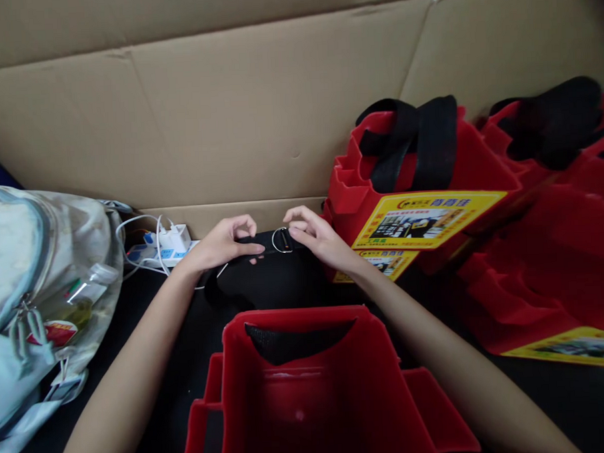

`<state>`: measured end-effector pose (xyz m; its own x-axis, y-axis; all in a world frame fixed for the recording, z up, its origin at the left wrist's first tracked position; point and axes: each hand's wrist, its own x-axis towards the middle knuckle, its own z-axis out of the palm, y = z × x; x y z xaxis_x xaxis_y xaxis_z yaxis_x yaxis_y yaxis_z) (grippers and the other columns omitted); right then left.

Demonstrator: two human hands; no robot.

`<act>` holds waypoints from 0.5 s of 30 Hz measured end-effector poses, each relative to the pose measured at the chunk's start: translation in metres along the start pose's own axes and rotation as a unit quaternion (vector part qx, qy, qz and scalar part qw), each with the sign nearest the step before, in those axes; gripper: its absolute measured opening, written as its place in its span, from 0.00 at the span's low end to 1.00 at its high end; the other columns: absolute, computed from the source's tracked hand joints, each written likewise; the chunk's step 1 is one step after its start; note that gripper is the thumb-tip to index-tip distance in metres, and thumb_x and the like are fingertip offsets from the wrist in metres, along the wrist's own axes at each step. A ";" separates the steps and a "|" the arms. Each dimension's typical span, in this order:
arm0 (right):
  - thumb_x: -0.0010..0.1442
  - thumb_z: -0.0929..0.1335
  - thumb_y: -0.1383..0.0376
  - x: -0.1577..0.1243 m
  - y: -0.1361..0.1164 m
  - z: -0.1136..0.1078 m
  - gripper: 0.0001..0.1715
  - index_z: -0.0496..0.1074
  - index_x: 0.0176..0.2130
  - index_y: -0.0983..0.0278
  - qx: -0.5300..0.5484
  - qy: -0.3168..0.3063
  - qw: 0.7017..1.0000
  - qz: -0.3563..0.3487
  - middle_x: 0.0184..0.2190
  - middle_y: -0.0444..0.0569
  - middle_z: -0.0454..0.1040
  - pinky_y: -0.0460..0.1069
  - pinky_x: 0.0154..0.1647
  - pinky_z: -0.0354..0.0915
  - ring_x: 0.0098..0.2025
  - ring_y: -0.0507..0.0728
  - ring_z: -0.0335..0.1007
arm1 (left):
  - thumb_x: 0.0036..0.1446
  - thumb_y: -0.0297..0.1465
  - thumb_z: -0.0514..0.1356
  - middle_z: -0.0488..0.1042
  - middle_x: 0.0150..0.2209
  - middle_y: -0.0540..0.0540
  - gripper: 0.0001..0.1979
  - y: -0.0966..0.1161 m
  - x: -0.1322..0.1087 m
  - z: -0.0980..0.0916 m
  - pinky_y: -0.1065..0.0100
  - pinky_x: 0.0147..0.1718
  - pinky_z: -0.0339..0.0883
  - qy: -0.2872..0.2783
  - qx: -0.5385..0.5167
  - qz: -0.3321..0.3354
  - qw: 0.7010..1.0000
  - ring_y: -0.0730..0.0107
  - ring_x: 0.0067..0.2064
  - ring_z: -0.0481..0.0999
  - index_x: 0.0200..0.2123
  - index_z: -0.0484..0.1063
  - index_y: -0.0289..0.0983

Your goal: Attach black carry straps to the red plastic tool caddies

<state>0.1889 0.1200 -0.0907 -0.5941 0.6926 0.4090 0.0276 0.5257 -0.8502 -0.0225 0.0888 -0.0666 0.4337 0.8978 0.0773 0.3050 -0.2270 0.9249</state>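
Observation:
Beyond the red plastic tool box (299,387), both hands are on a black webbing strap (259,246). My left hand (226,240) pinches the strap between thumb and fingers at its left part. With thumb and fingertips, my right hand (316,235) grips the strap beside a metal ring buckle (282,240). The ring lies between the two hands, nearer the right one. Directly in front of me stands the red box, its open top toward me, with black webbing showing through the slot in its far wall.
On the right, several red tool boxes (479,158) with black straps and yellow labels (426,218) are stacked. A pale backpack (76,223) holding a bottle sits left. Behind it lies a power strip (167,242) with white cables. A cardboard wall (257,115) closes off the back.

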 end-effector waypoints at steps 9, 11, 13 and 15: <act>0.61 0.59 0.62 0.001 0.009 -0.007 0.08 0.55 0.41 0.60 -0.079 -0.011 0.997 -0.009 0.27 0.40 0.63 0.45 0.32 0.54 0.29 0.50 0.58 | 0.50 0.34 0.60 0.75 0.24 0.47 0.09 -0.003 -0.002 -0.018 0.76 0.23 0.62 0.038 0.120 -0.002 0.992 0.77 0.24 0.71 0.29 0.71 0.32; 0.61 0.58 0.63 0.002 0.009 -0.007 0.08 0.55 0.42 0.61 -0.118 -0.007 0.993 -0.012 0.28 0.41 0.64 0.46 0.34 0.55 0.30 0.50 0.60 | 0.50 0.33 0.61 0.75 0.25 0.47 0.08 -0.003 -0.001 -0.019 0.76 0.24 0.62 0.043 0.118 0.002 0.992 0.77 0.25 0.72 0.28 0.72 0.33; 0.60 0.59 0.63 0.002 0.008 -0.006 0.08 0.56 0.42 0.61 -0.149 0.005 0.989 -0.012 0.29 0.42 0.65 0.47 0.35 0.56 0.32 0.51 0.61 | 0.49 0.33 0.62 0.75 0.24 0.48 0.08 -0.003 -0.003 -0.023 0.76 0.24 0.62 0.058 0.116 -0.005 0.992 0.77 0.24 0.71 0.26 0.72 0.33; 0.60 0.60 0.62 0.002 0.002 -0.006 0.09 0.59 0.41 0.62 -0.172 0.015 0.985 -0.011 0.32 0.44 0.67 0.47 0.38 0.57 0.35 0.51 0.62 | 0.47 0.34 0.63 0.73 0.22 0.50 0.09 -0.002 -0.006 -0.030 0.76 0.23 0.61 0.083 0.114 -0.015 0.990 0.78 0.23 0.70 0.25 0.72 0.33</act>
<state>0.1926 0.1249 -0.0898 -0.5733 0.6912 0.4401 0.2896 0.6733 -0.6803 -0.0512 0.0958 -0.0580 0.2817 0.9508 0.1287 0.5068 -0.2614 0.8215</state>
